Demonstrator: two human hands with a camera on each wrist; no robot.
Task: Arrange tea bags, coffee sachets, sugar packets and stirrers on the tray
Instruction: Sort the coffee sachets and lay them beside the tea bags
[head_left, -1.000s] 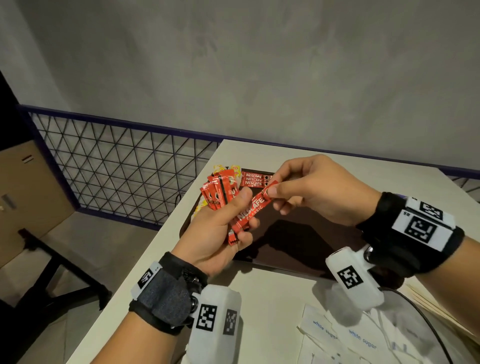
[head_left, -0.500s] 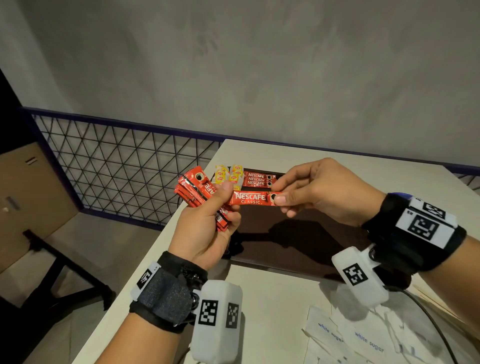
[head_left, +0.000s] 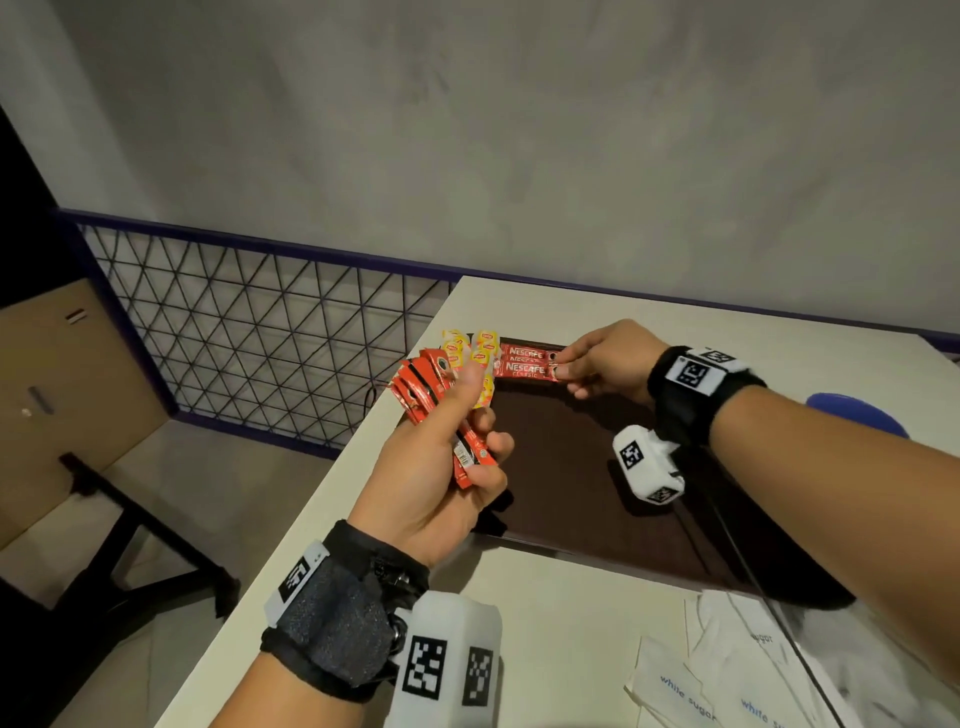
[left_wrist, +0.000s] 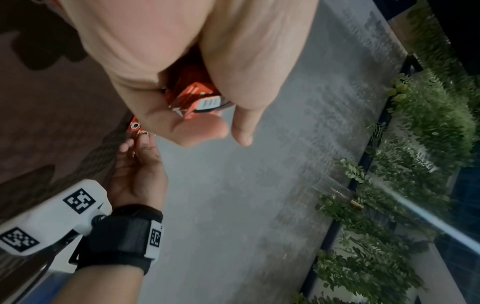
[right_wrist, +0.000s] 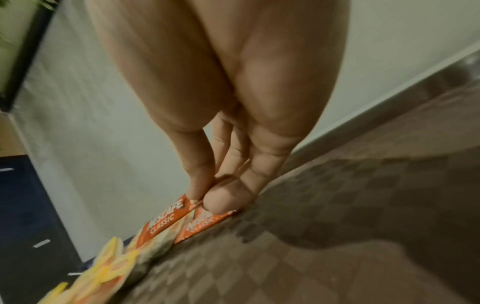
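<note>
My left hand (head_left: 457, 441) grips a fanned bundle of red coffee sachets (head_left: 423, 389) above the near left corner of the dark brown tray (head_left: 571, 467); the bundle's ends (left_wrist: 197, 98) show in the left wrist view. My right hand (head_left: 563, 370) pinches the right end of one red coffee sachet (head_left: 524, 369) and holds it down on the tray's far left part, just in front of the sachets lying there (head_left: 524, 352). The pinch (right_wrist: 205, 199) shows in the right wrist view. Yellow tea bags (head_left: 470, 348) lie in the tray's far left corner.
White sugar packets (head_left: 727, 670) lie on the pale table (head_left: 545, 613) near its front edge, right of my left wrist. A blue object (head_left: 857, 410) sits behind my right forearm. The table's left edge drops to the floor beside a wire railing (head_left: 260, 322).
My right hand pulled one sachet out of the left hand's bundle, carried it away to the far left of the tray and brought it down beside the sachets there. The left hand kept its bundle.
</note>
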